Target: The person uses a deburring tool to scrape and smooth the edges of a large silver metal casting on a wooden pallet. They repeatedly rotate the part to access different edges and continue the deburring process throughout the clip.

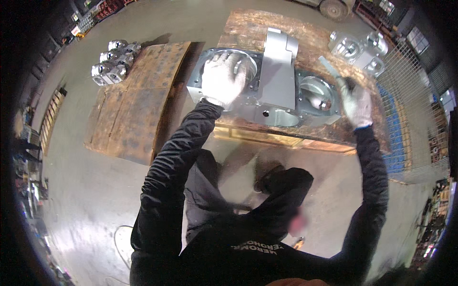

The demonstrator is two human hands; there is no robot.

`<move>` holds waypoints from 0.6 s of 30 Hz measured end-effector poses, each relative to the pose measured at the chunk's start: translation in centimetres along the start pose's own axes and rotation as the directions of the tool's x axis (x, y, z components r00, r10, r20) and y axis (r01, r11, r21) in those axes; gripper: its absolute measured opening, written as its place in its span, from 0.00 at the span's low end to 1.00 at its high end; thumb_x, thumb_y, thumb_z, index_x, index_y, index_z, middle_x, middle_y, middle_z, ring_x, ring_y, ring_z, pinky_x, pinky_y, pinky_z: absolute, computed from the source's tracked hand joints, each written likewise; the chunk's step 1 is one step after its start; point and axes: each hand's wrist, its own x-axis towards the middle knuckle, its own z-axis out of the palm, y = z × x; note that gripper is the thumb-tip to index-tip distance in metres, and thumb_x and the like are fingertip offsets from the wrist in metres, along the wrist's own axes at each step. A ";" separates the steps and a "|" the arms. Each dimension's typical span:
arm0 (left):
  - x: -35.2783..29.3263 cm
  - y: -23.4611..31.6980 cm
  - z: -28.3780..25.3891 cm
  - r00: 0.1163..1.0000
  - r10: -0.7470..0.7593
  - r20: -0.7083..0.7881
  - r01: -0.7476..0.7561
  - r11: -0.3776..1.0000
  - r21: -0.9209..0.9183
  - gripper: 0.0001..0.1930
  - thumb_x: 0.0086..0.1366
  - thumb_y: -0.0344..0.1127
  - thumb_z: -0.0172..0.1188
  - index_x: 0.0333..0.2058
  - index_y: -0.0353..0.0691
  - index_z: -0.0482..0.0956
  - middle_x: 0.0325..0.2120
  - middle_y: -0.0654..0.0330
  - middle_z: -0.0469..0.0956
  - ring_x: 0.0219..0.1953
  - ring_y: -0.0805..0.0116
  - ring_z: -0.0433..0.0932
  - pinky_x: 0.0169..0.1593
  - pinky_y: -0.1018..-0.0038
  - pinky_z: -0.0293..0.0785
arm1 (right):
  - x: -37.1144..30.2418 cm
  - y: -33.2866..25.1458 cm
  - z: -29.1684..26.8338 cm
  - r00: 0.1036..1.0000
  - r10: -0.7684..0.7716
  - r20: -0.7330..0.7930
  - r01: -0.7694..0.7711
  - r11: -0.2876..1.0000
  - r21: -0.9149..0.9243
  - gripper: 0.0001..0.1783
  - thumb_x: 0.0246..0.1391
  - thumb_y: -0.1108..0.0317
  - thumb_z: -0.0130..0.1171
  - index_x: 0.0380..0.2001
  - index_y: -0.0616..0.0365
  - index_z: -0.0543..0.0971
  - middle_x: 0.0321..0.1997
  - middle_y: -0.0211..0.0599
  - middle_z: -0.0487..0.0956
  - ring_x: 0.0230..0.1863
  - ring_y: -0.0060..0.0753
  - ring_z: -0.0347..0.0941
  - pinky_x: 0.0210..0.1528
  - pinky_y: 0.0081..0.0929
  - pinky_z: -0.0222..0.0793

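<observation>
A large machined metal housing (279, 83) with a raised grey middle block and a round bore on either side lies on the wooden bench top. My left hand (223, 80), in a white glove, rests spread and flat over the left bore, its fingers reaching to the bore's far rim. Beside the right bore, my gloved right hand (357, 102) is closed on a thin flat grey file (329, 66), whose blade points up and to the left. That blade is just above the bench, past the housing's right end. Its grip is mostly hidden by the fingers.
Silvery metal castings (359, 50) stand at the bench's far right, beside a wire mesh cage (410, 86). Left of me is a lower wooden platform (129, 102), with more castings (114, 62) at its far left edge. A pallet (53, 114) lies farther left. A vehicle wheel (335, 8) shows far back.
</observation>
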 end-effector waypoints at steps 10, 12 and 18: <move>-5.2 9.3 -2.3 0.772 -0.182 0.609 0.621 0.013 -0.784 0.11 0.74 0.37 0.60 0.48 0.36 0.79 0.35 0.60 0.80 0.38 0.76 0.75 0.42 0.74 0.76 | -10.3 -12.4 4.4 0.982 0.059 0.178 -0.166 0.713 0.681 0.16 0.69 0.56 0.61 0.38 0.59 0.83 0.19 0.27 0.74 0.21 0.20 0.67 0.26 0.27 0.64; -5.0 9.5 -4.0 0.744 -0.231 0.627 0.628 -0.077 -0.774 0.11 0.75 0.36 0.59 0.48 0.36 0.80 0.34 0.62 0.80 0.37 0.77 0.75 0.41 0.76 0.76 | -12.1 -12.6 5.0 0.988 -0.096 0.122 -0.011 0.744 0.668 0.12 0.68 0.61 0.61 0.45 0.59 0.79 0.27 0.32 0.77 0.28 0.24 0.71 0.31 0.29 0.69; -4.0 5.0 -4.2 0.714 -0.301 0.632 0.579 -0.254 -0.775 0.11 0.75 0.36 0.57 0.49 0.36 0.80 0.31 0.66 0.80 0.32 0.75 0.77 0.40 0.75 0.76 | -16.7 -12.8 6.5 0.883 -0.195 0.427 -0.318 0.419 0.850 0.23 0.73 0.64 0.52 0.65 0.63 0.67 0.42 0.36 0.78 0.37 0.25 0.72 0.40 0.22 0.70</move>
